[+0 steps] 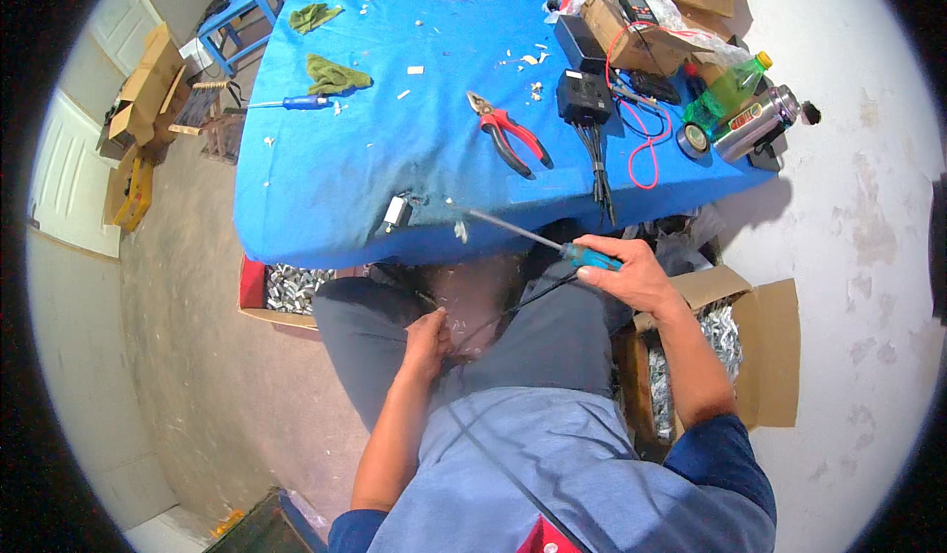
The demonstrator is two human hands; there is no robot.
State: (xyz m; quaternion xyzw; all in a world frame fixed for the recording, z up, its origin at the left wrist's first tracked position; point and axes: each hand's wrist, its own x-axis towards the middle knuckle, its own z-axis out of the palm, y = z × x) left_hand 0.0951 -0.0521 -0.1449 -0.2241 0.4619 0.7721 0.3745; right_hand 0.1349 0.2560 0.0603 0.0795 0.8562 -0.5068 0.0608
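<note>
My right hand [636,275] is wrapped round the teal handle of a screwdriver [518,228], whose long metal shaft points left over the table's near edge. Low over my lap, my left hand [426,344] is closed; a thin piece seems to stick out past its fingers, too small to name. Near the shaft tip, a small white block-shaped part [398,212] lies on a darkened patch of the blue tablecloth [335,173]. Red-handled pliers [510,135] rest farther back, jaws toward the far left. A dark cable [523,305] runs across my lap between the hands.
At the right stand a green bottle [728,94], a steel flask [758,124], a tape roll [692,141] and a black adapter [584,96] with cables. Another screwdriver [308,103] and green cloths [337,74] lie left. Boxes of metal parts [769,356] flank my legs.
</note>
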